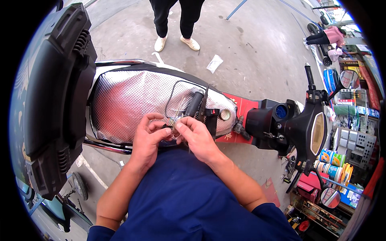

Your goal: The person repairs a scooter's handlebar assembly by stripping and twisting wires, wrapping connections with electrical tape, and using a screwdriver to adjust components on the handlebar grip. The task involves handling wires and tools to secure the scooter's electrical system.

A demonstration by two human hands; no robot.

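Both my hands are close together over the silver quilted seat cover (120, 108) of a scooter. The thumb and fingers of my left hand (148, 140) are pinched on a small dark piece, mostly hidden. My right hand (197, 138) is also closed, its thumb and forefinger pressed together beside the ends of thin wires; what exactly they hold is hidden. Just beyond the fingers lies a black ribbed handlebar grip (194, 104), with a black cable (168, 98) looping to its left. A dark slim tool (205, 98) and a black-and-red object (212, 112) lie right of the grip.
A round metallic-looking item (225, 115) sits at the seat's front. The scooter's handlebar (311, 120) rises on the right; a large black box (60, 100) stands left. A person's legs (177, 18) are across the seat. Shelves of goods (354, 140) line the far right.
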